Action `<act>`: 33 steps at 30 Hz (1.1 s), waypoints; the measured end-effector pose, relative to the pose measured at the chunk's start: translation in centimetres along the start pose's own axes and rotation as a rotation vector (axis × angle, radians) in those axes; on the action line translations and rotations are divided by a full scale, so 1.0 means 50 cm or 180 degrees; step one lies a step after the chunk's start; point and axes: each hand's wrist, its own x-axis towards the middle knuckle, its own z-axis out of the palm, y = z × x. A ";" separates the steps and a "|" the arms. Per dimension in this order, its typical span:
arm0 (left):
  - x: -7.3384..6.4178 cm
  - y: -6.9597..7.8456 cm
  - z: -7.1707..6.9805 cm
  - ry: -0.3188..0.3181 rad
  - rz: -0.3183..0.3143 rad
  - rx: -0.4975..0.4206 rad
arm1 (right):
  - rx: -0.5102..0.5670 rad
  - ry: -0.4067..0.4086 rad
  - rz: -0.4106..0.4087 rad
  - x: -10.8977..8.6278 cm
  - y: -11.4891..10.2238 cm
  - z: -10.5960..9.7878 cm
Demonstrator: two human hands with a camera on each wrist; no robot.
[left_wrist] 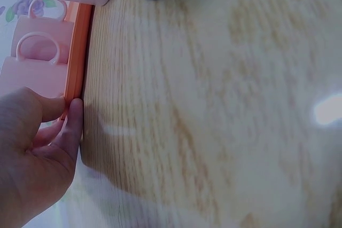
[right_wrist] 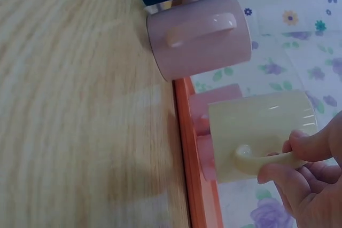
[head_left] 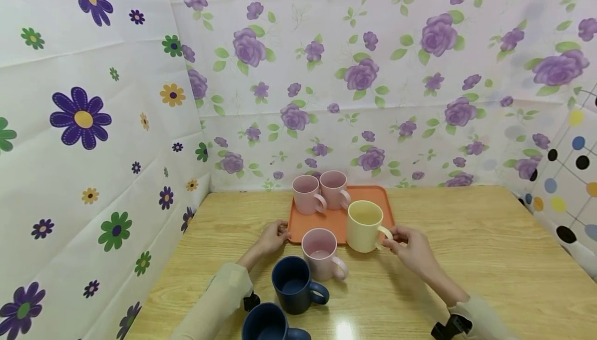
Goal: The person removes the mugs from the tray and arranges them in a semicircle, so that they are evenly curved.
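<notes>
My right hand (head_left: 414,251) pinches the handle of a pale yellow mug (head_left: 365,228), which overlaps the front right part of an orange tray (head_left: 313,222) in the head view. The right wrist view shows thumb and fingers around that handle, the yellow mug (right_wrist: 262,126) close over the tray's edge. At the tray's front left corner, my left hand (head_left: 272,239) holds the rim; in the left wrist view the thumb and a finger pinch the orange rim (left_wrist: 79,57). Two pink mugs (head_left: 306,197) stand upright at the back of the tray, handles to the right.
A third pink mug (head_left: 320,257) stands on the wooden table (head_left: 466,236) just in front of the tray. Two dark blue mugs (head_left: 294,288) follow in a line toward me, the nearer one cut off by the frame. Flowered cloth (head_left: 326,96) hangs behind the table.
</notes>
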 end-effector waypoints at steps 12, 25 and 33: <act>-0.004 -0.003 -0.002 0.0018 0.0096 -0.0155 | -0.0059 -0.0132 -0.0089 -0.045 -0.005 0.003; -0.004 0.009 -0.006 0.0050 0.0063 -0.0124 | -0.0078 -0.0237 -0.0070 -0.070 -0.001 0.004; -0.005 0.009 -0.001 0.0069 0.0014 0.0008 | -0.0023 -0.0253 -0.0057 -0.077 0.007 0.012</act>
